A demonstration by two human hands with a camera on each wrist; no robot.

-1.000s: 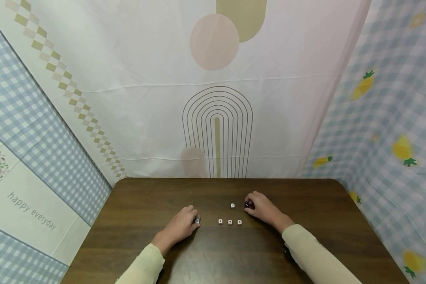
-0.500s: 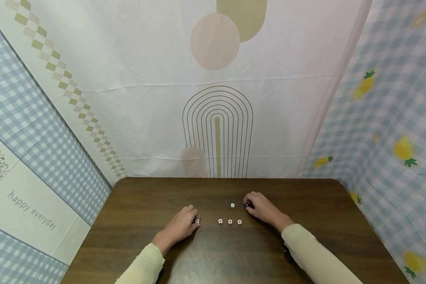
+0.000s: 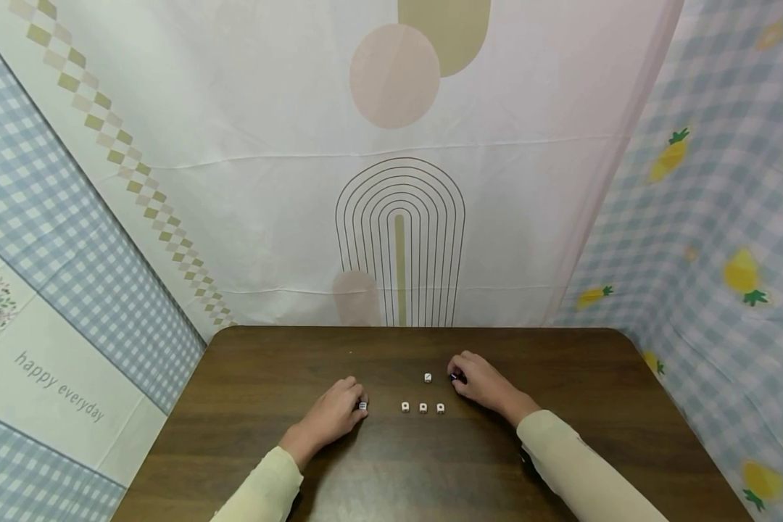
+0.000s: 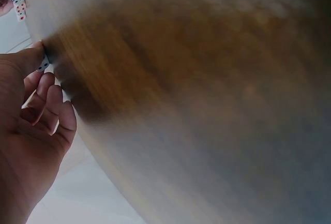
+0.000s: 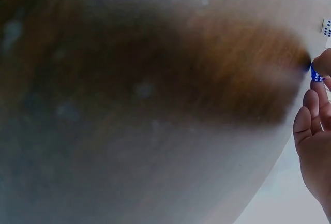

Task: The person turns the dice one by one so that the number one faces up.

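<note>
My left hand (image 3: 331,412) rests on the table and pinches a white die (image 3: 362,406) between thumb and finger; the left wrist view shows the same white die (image 4: 43,64) with blue pips. On the right, my right hand (image 3: 485,382) pinches a blue die (image 3: 454,376), whose white pips show in the right wrist view on the blue die (image 5: 317,75). Between the hands stands a row of white dice: a left one (image 3: 405,407), a middle one (image 3: 423,408) and a right one (image 3: 440,409). Another white die (image 3: 428,378) sits behind that row, just left of the blue die.
The dark brown wooden table (image 3: 391,464) has rounded far corners. Behind it hangs a white patterned cloth (image 3: 267,217), with a blue checked cloth (image 3: 711,217) on the right and another checked cloth (image 3: 72,181) on the left.
My right hand has shifted very slightly left with the blue die. The left hand and the white dice look unmoved.
</note>
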